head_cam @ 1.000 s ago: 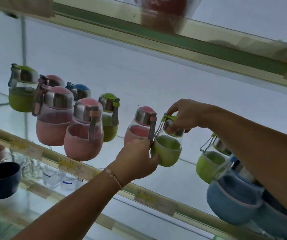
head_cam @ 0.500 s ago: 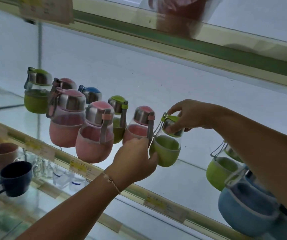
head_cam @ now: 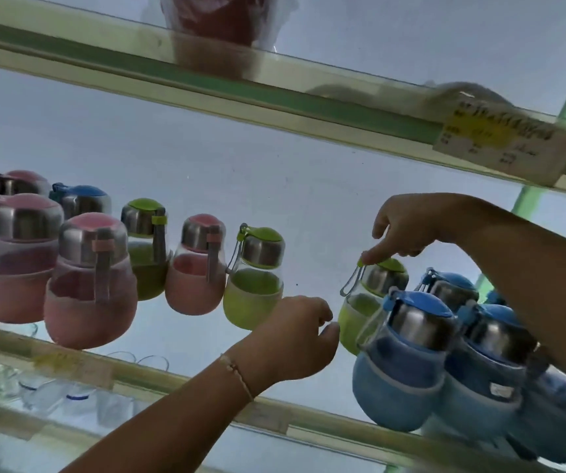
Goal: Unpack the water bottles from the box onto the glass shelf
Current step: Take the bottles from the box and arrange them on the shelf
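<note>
I see the green bottle (head_cam: 356, 319) standing on the glass shelf (head_cam: 309, 281) under the right hand (head_cam: 408, 227). Its index finger rests on the lid, and I cannot tell whether the thumb pinches. The left hand (head_cam: 292, 339), loosely curled and holding nothing, sits just beside the sleeve. Blue bottles (head_cam: 401, 367) crowd the bottle's right side, and bare glass lies to its left. It has a clear body, steel collar and green sleeve.

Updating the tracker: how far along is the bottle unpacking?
Done: pink bottles and blue bottles stand on the glass shelf. In hand: right hand touches the lid of the green bottle beside the blue ones; left hand reaches beside it. Left: unclear, the box is out of view.
</note>
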